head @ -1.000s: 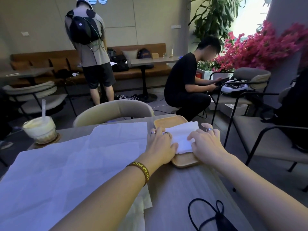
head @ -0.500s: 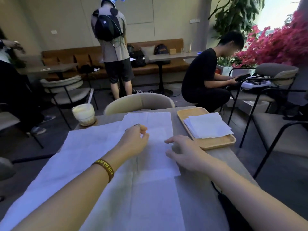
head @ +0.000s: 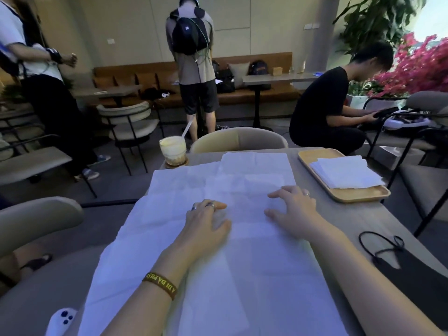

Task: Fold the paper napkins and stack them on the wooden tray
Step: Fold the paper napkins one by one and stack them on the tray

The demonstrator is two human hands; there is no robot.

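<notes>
Scene: a café bench [head: 363,221], seen from the head camera of a seated person at work on paper napkins.
Left hand: the left hand [head: 206,224] is laid palm-down on the paper at the centre of the frame, fingers close together and thumb stretched out flat to the side; nothing is pinched.
Right hand: the right hand [head: 293,212] is set just right of centre, fingers spread apart, fingertips pressed on the same sheet.
Jewellery: rings [head: 211,205] are worn on the left fingers, and a dark wristband [head: 161,284] with yellow lettering is worn on the left wrist.
Unfolded napkins [head: 242,275]: large, creased white sheets are spread overlapping from the bottom edge up to the middle of the frame, under both hands.
Wooden tray [head: 358,196]: placed at centre right on the bench, apart from the right hand.
Folded napkins [head: 346,172]: a low white stack is held in the tray, its corners slightly fanned.
Drink [head: 172,150]: a creamy iced cup with a straw is stood on a coaster, upper centre-left, just beyond the sheets.
Face mask [head: 412,267]: a black mask is left lying at lower right.
Background: a standing figure with a backpack [head: 194,57] and a crouched figure in black [head: 324,105] are seen at the top of the frame, pink flowers [head: 421,66] at upper right.
</notes>
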